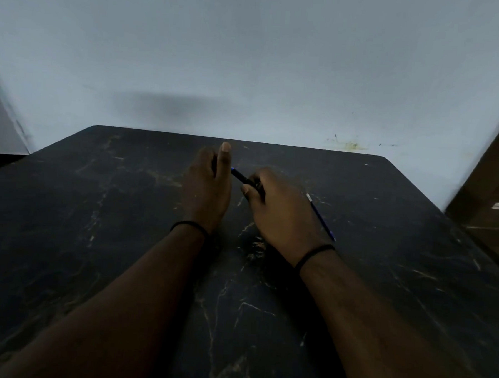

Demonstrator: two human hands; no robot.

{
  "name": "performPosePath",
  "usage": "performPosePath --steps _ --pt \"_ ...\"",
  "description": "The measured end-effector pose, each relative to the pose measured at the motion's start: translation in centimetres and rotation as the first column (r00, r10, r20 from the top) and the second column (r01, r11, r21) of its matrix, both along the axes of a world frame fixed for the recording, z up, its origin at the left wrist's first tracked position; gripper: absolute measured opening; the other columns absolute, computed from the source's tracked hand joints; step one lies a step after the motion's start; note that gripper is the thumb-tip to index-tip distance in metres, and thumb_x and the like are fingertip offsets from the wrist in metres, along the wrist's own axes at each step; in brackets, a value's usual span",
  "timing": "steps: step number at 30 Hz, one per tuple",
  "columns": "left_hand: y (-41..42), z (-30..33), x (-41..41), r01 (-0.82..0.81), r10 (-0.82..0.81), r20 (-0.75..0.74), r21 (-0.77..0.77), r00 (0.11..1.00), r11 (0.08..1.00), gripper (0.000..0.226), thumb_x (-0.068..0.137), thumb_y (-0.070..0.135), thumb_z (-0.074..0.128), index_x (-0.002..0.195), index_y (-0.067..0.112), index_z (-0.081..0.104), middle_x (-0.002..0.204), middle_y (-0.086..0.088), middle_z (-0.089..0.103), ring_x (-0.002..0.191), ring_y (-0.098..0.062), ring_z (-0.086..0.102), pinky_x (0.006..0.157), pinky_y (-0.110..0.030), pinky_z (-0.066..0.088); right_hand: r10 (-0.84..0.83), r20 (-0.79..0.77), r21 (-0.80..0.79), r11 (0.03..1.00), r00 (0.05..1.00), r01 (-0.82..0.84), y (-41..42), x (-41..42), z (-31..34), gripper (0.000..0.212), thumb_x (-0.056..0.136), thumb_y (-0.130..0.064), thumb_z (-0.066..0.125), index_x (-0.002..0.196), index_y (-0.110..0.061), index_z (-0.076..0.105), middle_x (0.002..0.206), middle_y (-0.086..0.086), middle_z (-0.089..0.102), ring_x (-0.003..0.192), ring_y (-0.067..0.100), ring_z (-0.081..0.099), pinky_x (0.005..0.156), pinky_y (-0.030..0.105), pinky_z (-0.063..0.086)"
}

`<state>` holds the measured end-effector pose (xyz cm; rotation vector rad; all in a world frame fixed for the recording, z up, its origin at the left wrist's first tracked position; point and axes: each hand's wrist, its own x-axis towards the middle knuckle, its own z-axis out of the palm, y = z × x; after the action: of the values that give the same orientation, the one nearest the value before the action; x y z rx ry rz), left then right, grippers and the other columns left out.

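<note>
A dark pen barrel (241,176) with a blue end is held over the black marble table (96,224). My right hand (279,210) grips its near end between curled fingers and thumb. The blue end points at my left hand (206,183), right beside its raised thumb. My left hand stands on its edge with the fingers curled away from me; whether they hold anything is hidden. A thin blue stick with a white tip (320,217), like a pen refill, lies on the table just right of my right hand.
The table's far edge runs along a pale wall (249,58). A brown wooden piece of furniture (491,187) stands at the table's right side. Both wrists wear a black band.
</note>
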<state>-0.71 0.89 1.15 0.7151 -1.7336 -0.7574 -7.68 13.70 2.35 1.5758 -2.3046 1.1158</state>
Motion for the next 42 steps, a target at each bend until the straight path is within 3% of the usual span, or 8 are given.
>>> performPosePath --steps 3,6,12,19,25,37,40,42 --pt "-0.3 0.1 0.0 0.076 -0.075 -0.021 0.107 0.997 0.991 0.052 0.101 0.044 0.045 0.078 -0.003 0.054 0.067 -0.013 0.052 0.057 -0.013 0.045 0.055 -0.030 0.036 0.008 0.026 -0.024 1.000 1.000 -0.008 0.0 0.1 -0.2 0.016 0.103 -0.033 0.048 0.111 -0.022 0.054 0.087 -0.007 0.059 0.070 0.008 0.051 0.053 0.019 0.031" --pt "0.2 0.1 -0.1 0.331 -0.299 -0.163 0.230 0.940 0.915 0.050 0.101 0.039 0.049 0.080 -0.004 0.064 0.069 -0.024 0.060 0.044 -0.010 0.040 0.044 -0.023 0.033 0.005 0.031 -0.045 0.999 1.000 -0.003 0.0 0.1 -0.3 0.017 0.104 -0.030 0.045 0.114 -0.019 0.053 0.092 -0.002 0.062 0.074 0.014 0.054 0.053 0.026 0.032" --pt "-0.3 0.1 0.3 0.731 -0.594 -0.425 0.414 0.683 0.543 0.030 0.102 0.028 0.046 0.109 0.012 0.071 0.105 -0.005 0.073 0.059 -0.011 0.048 0.050 -0.025 0.032 0.019 0.180 -0.102 0.995 0.983 0.000 -0.7 -0.2 -0.8 0.019 0.103 -0.027 0.045 0.115 -0.021 0.058 0.097 0.001 0.068 0.087 0.017 0.063 0.073 0.034 0.048" --pt "-1.0 0.1 0.7 0.855 -0.737 -0.461 0.411 0.494 0.316 0.035 0.104 0.026 0.039 0.126 0.010 0.060 0.134 -0.011 0.063 0.068 -0.014 0.062 0.046 -0.025 0.038 0.238 0.585 -0.255 0.961 0.775 -0.103 -1.2 0.2 -0.9 0.030 0.105 -0.019 0.043 0.087 -0.005 0.063 0.060 0.003 0.058 0.045 0.000 0.048 0.049 0.014 0.037" --pt "-0.9 0.1 0.6 0.824 -0.675 -0.484 0.425 0.557 0.376 0.020 0.094 0.026 0.049 0.097 0.012 0.063 0.112 -0.010 0.073 0.053 -0.010 0.044 0.055 -0.038 0.025 0.318 0.729 -0.250 0.948 0.606 -0.196 -0.9 0.5 -0.5 0.029 0.106 -0.026 0.041 0.085 -0.016 0.058 0.058 -0.001 0.047 0.041 0.004 0.032 0.038 0.019 0.024" --pt "0.4 0.7 0.7 0.779 -0.579 -0.522 0.410 0.626 0.474 0.025 0.101 0.016 0.046 0.084 0.011 0.063 0.092 -0.008 0.076 0.040 -0.007 0.034 0.044 -0.021 0.030 0.292 0.639 -0.316 0.943 0.712 -0.104 -1.8 -0.4 -1.5 0.017 0.099 -0.019 0.058 0.087 -0.026 0.068 0.053 -0.012 0.056 0.049 -0.004 0.048 0.052 0.009 0.040" --pt "0.5 0.7 0.7 0.739 -0.547 -0.498 0.418 0.673 0.528 0.029 0.098 0.019 0.053 0.076 0.016 0.071 0.097 -0.009 0.076 0.039 -0.007 0.033 0.042 -0.022 0.029 0.307 0.624 -0.358 0.930 0.719 -0.087 -1.8 -0.5 -2.0 0.010 0.095 -0.020 0.065 0.089 -0.026 0.070 0.060 -0.011 0.065 0.058 0.001 0.057 0.064 0.018 0.047" --pt "0.4 0.7 0.7 0.698 -0.526 -0.461 0.421 0.715 0.580 0.027 0.097 0.023 0.055 0.077 0.017 0.073 0.101 -0.008 0.075 0.041 -0.009 0.032 0.044 -0.025 0.027 0.222 0.587 -0.297 0.954 0.779 -0.047 -1.8 -0.4 -2.1 0.019 0.097 -0.034 0.060 0.088 -0.023 0.071 0.063 -0.007 0.067 0.056 0.001 0.055 0.059 0.021 0.045"
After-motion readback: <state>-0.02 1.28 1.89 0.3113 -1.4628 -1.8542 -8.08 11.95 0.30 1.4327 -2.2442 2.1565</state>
